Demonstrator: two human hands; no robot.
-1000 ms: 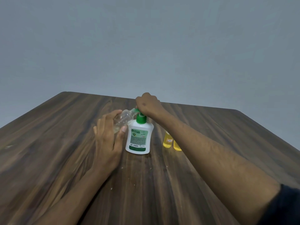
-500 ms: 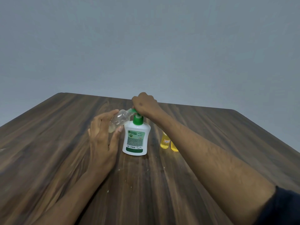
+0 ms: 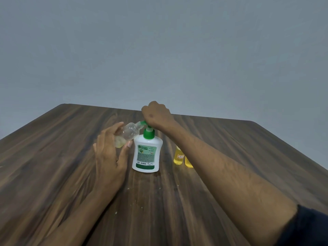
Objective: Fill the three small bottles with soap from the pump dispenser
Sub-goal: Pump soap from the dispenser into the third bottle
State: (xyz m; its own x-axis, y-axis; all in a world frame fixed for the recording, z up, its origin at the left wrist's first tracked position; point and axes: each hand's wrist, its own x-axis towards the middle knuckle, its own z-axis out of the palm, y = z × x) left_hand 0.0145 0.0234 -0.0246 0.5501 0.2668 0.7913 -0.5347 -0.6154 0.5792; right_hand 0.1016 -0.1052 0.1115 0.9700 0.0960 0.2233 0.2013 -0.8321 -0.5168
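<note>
White pump dispenser (image 3: pixel 147 153) with green top, two yellow-filled bottles (image 3: pixel 178 158), dark wood-grain table (image 3: pixel 53 157), grey wall (image 3: pixel 159 50)

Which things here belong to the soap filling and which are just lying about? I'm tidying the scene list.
In use: pump dispenser; clear small bottle held tilted at the nozzle by the left hand; right hand on the pump head; two yellow-filled small bottles.

Lying about: pale crumbs on the wooden table.

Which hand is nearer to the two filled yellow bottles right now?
Right. The right hand presses the pump dispenser, its forearm passing just over the yellow bottles. The left hand holds the clear bottle beyond the dispenser.
</note>
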